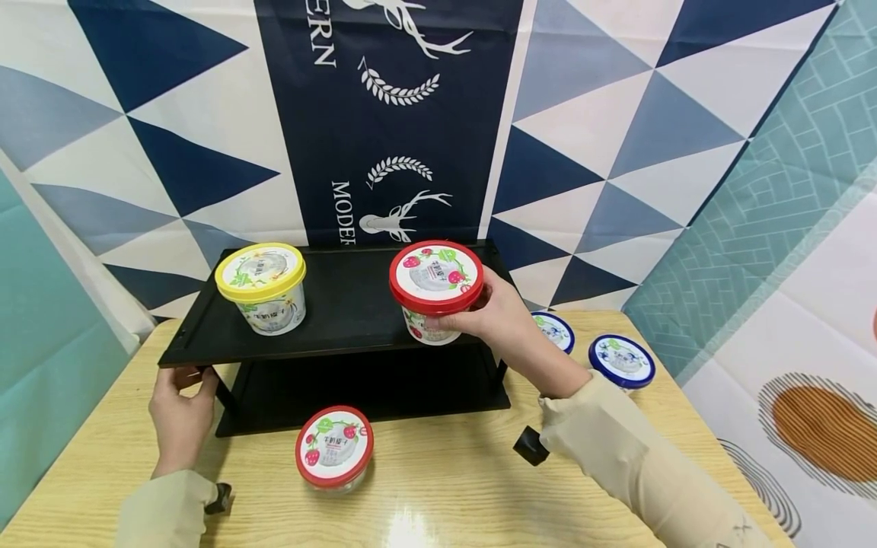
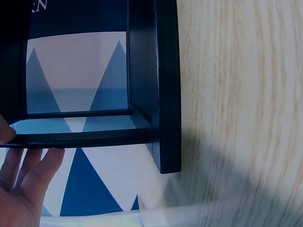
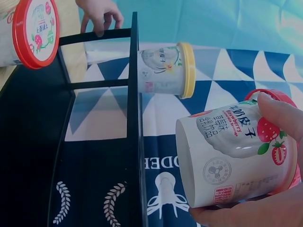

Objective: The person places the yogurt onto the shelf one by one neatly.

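Observation:
My right hand (image 1: 510, 323) grips a red-lidded strawberry milk tub (image 1: 437, 278), holding it over the right part of the black two-tier shelf (image 1: 349, 301). In the right wrist view, the base of that strawberry milk tub (image 3: 232, 146) shows apart from the shelf board. My left hand (image 1: 180, 418) holds the front left post of the shelf, thumb on one side and fingers on the other of the post (image 2: 85, 138) in the left wrist view. A yellow-lidded tub (image 1: 263, 281) stands upright on the top tier at the left.
Another red-lidded tub (image 1: 336, 449) stands on the wooden table (image 1: 425, 479) before the shelf. Two blue-lidded tubs, one nearer (image 1: 622, 361) and one partly hidden by my right arm (image 1: 555, 332), stand right of the shelf. A patterned cloth (image 1: 575, 152) hangs behind.

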The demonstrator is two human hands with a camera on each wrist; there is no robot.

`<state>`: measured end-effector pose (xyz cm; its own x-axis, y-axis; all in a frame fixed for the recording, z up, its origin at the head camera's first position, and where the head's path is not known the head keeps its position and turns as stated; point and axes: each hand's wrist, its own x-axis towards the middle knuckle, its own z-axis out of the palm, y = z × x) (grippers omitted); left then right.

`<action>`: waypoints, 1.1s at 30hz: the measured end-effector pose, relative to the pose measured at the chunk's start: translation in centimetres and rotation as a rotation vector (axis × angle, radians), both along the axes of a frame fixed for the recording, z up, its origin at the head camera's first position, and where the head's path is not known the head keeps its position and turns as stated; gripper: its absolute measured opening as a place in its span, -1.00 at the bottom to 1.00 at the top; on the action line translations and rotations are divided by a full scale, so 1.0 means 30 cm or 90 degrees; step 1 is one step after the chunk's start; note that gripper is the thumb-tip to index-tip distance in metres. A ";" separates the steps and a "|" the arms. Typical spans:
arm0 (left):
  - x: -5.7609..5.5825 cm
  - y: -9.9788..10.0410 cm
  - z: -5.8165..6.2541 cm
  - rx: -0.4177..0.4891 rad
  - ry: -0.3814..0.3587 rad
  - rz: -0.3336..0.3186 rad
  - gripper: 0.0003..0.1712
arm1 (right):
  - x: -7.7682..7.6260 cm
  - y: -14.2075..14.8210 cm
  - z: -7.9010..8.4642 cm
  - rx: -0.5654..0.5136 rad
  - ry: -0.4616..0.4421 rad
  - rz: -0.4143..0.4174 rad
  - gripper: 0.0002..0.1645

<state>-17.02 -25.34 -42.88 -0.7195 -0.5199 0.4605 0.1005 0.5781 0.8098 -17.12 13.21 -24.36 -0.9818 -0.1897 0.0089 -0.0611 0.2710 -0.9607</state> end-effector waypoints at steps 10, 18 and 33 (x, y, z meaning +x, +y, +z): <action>-0.001 -0.002 -0.001 -0.001 0.003 -0.002 -0.66 | -0.018 -0.009 0.011 -0.015 -0.009 -0.008 -0.05; 0.000 -0.001 -0.002 -0.004 -0.001 0.001 -0.67 | -0.027 -0.012 0.012 -0.013 -0.004 -0.005 -0.08; -0.004 -0.002 -0.002 -0.003 0.010 0.000 -0.67 | -0.052 -0.021 0.004 -0.012 -0.015 -0.008 -0.06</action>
